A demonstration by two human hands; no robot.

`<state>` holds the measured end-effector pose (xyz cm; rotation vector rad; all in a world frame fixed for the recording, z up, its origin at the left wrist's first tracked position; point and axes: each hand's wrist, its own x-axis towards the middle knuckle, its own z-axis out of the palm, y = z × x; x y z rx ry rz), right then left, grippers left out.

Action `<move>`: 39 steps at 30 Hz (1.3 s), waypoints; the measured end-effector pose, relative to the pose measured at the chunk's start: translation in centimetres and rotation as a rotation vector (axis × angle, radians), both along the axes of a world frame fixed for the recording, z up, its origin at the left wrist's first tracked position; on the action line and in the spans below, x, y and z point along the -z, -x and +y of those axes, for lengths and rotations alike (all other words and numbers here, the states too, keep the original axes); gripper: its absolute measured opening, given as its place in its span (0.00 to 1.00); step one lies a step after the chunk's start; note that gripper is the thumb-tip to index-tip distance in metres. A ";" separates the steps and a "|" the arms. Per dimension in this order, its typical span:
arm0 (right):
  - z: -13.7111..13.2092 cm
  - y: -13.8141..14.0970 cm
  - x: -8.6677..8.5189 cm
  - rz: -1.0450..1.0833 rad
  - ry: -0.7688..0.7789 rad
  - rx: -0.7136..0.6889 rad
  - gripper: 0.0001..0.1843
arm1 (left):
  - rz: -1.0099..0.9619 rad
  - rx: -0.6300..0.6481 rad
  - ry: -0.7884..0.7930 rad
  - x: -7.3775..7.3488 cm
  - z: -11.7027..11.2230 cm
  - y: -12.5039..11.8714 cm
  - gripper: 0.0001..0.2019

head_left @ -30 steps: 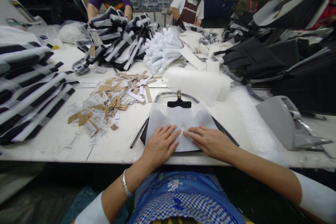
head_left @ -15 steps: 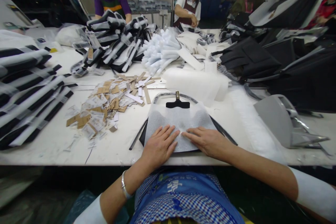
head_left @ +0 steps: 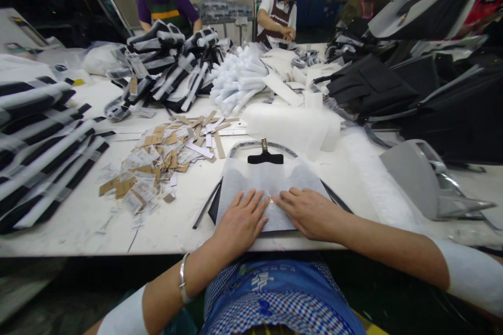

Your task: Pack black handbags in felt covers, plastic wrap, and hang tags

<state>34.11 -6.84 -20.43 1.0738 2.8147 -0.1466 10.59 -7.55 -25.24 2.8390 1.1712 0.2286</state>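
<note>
In front of me a black handbag lies on the table, mostly covered by a thin white sheet. Its wrapped handle arches away from me. A black flap with a gold clasp sticks out above the sheet. My left hand rests flat on the left part of the sheet, fingers stretched out. On the right part lies my right hand, also open, its fingertips near the middle. A small shiny spot shows between the two hands. Neither hand grips anything.
Cardboard tags lie heaped to the left. Wrapped black straps are stacked at far left. White rolls and a white sheet stack lie beyond the bag. Black bags and a grey piece are at right. Co-workers stand across the table.
Both hands stay flat on the sheet, with only slight shifts of the fingers. The whole view has tilted a little. The bag lies in the same place.
</note>
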 end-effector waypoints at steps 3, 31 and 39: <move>0.2 -0.6 1.2 0.071 0.012 -0.056 0.34 | 0.043 0.043 0.029 -0.6 0.6 -0.1 0.24; -0.7 -3.0 5.4 0.261 -0.033 0.236 0.32 | -0.042 -0.019 0.032 0.5 1.0 1.9 0.30; -0.8 -3.2 5.1 0.221 -0.103 0.188 0.34 | -0.107 0.014 -0.134 2.7 1.1 2.5 0.34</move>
